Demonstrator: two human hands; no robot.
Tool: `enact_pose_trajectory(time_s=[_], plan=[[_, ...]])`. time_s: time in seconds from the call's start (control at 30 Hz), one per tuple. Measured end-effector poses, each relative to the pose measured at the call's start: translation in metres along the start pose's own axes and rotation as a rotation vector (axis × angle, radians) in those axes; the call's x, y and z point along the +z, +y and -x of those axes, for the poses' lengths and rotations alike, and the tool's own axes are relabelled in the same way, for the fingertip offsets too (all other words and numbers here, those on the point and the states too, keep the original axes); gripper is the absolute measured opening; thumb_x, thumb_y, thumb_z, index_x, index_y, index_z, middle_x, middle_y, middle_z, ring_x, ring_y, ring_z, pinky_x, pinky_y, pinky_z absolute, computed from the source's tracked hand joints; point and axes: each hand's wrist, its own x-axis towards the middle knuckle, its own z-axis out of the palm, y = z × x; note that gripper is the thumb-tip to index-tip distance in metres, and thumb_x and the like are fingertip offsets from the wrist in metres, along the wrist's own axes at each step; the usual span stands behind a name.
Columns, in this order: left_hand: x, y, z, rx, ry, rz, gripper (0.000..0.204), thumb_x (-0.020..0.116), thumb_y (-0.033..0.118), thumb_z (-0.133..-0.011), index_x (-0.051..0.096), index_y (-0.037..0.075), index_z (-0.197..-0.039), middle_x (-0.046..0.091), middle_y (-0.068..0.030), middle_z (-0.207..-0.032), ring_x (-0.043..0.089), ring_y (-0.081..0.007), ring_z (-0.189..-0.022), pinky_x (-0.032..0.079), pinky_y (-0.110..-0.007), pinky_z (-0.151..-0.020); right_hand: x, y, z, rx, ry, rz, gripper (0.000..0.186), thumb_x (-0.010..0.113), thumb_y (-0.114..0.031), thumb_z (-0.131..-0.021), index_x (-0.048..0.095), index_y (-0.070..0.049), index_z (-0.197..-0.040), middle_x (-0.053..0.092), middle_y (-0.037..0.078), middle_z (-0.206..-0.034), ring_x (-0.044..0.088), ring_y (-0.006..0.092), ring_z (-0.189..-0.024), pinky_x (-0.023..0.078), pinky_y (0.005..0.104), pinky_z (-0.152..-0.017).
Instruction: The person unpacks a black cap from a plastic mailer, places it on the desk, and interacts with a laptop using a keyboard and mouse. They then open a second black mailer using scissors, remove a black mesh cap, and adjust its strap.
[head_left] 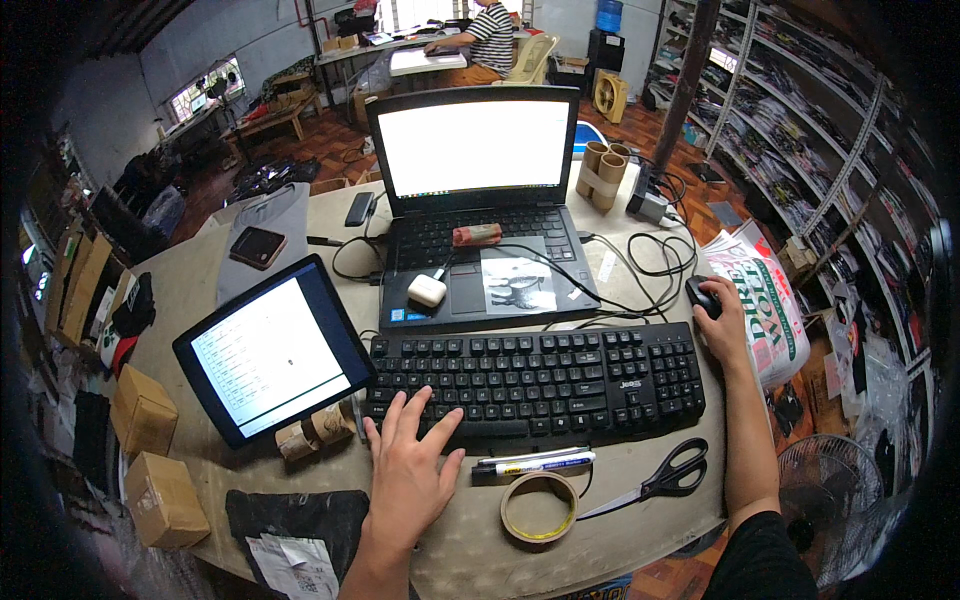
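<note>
My left hand (pixel 415 465) rests on the near left corner of a black keyboard (pixel 530 385), its fingers spread over the keys. At the table's right side my right hand (pixel 723 325) is curled over a black computer mouse (pixel 702 297). Behind the keyboard stands an open laptop (pixel 470 150) with a bright white screen. On its palm rest lie a white earbud case (pixel 427 290), a reddish roll (pixel 476 235) and a black-and-white picture (pixel 518 283). Left of the keyboard, a tablet (pixel 270 350) showing a list leans on cardboard tubes (pixel 315 432).
Near the front lie a tape roll (pixel 539 508), scissors (pixel 660 480), a marker (pixel 535 463) and a black pouch (pixel 300 530). Small boxes (pixel 165 500) sit at left, a phone (pixel 257 248) behind the tablet. Cables (pixel 650 270) trail at right; a fan (pixel 830 500) stands beside. Another person (pixel 490 40) sits far back.
</note>
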Motion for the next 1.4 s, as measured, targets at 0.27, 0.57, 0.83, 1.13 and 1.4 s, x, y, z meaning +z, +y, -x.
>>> enact_pose_trajectory(time_s=[0.27, 0.57, 0.83, 1.13, 1.4], plan=[[0.0, -0.002, -0.001, 0.002, -0.012, 0.038, 0.049, 0.075, 0.02, -0.078, 0.065, 0.018, -0.125, 0.04, -0.0159, -0.147, 0.031, -0.0403, -0.14, 0.018, -0.068, -0.112, -0.001, -0.004, 0.0, 0.009, 0.002, 0.003, 0.034, 0.067, -0.008, -0.074, 0.062, -0.002, -0.107, 0.055, 0.017, -0.122, 0.054, 0.0335, -0.118, 0.042, 0.0391, -0.103], [0.002, -0.001, 0.0, 0.025, 0.04, -0.058, 0.052, 0.075, 0.021, -0.078, 0.062, 0.015, -0.128, 0.039, -0.0164, -0.148, 0.03, -0.04, -0.141, 0.018, -0.065, -0.113, -0.003, -0.007, 0.0, 0.041, -0.032, -0.007, 0.038, 0.073, -0.012, -0.078, 0.062, -0.003, -0.113, 0.053, 0.017, -0.129, 0.051, 0.0336, -0.123, 0.04, 0.039, -0.105], [0.004, -0.001, 0.001, -0.024, 0.059, -0.025, 0.047, 0.074, 0.015, -0.077, 0.063, 0.007, -0.122, 0.048, -0.0155, -0.139, 0.039, -0.038, -0.135, 0.023, -0.06, -0.113, 0.004, 0.004, 0.001, 0.015, 0.063, 0.022, 0.036, 0.07, -0.009, -0.077, 0.061, -0.002, -0.111, 0.055, 0.019, -0.125, 0.052, 0.0358, -0.12, 0.039, 0.0394, -0.105], [0.001, 0.002, 0.0, -0.014, 0.038, -0.015, 0.045, 0.071, 0.016, -0.079, 0.064, 0.004, -0.121, 0.047, -0.0173, -0.139, 0.037, -0.0389, -0.136, 0.023, -0.065, -0.11, 0.0, 0.002, 0.001, 0.023, 0.086, 0.06, 0.033, 0.069, -0.01, -0.078, 0.062, 0.0, -0.109, 0.057, 0.018, -0.123, 0.055, 0.0337, -0.116, 0.041, 0.0377, -0.102], [0.001, 0.001, 0.0, -0.023, 0.061, 0.012, 0.046, 0.074, 0.014, -0.076, 0.065, 0.004, -0.12, 0.048, -0.0166, -0.138, 0.039, -0.0381, -0.135, 0.024, -0.063, -0.111, 0.0, 0.003, 0.0, 0.05, 0.059, 0.051, 0.034, 0.068, -0.011, -0.078, 0.063, -0.001, -0.11, 0.055, 0.018, -0.125, 0.054, 0.0346, -0.118, 0.041, 0.0388, -0.104]])
